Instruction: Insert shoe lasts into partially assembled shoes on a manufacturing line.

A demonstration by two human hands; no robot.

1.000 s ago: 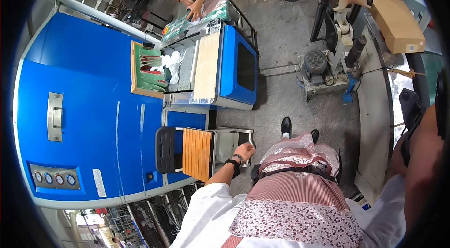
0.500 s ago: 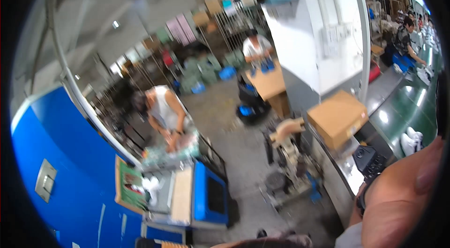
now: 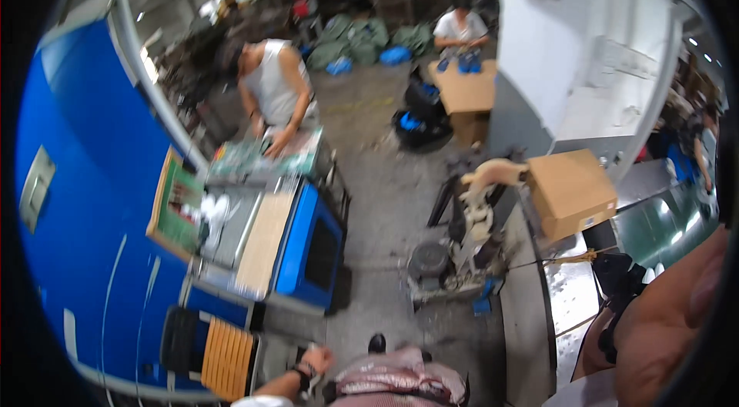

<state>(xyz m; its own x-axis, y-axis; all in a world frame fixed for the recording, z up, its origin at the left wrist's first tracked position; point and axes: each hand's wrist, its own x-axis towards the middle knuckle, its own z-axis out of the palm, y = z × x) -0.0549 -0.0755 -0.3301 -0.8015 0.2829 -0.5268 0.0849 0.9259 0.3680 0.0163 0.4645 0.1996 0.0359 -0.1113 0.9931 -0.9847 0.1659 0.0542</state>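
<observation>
My left hand (image 3: 317, 361), watch on the wrist, rests low against the pink patterned cloth (image 3: 400, 378) bunched at my lap, beside the orange slatted panel (image 3: 227, 345); I cannot tell whether that grip pinches it. My right hand is out of view.

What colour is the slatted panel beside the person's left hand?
Orange, on the slatted panel by the left hand, head view.

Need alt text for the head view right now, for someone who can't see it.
The person's left hand, a dark band at the wrist, rests by a metal frame beside a blue machine with an orange slatted panel. Pink patterned fabric lies below; the right hand is out of view.
</observation>
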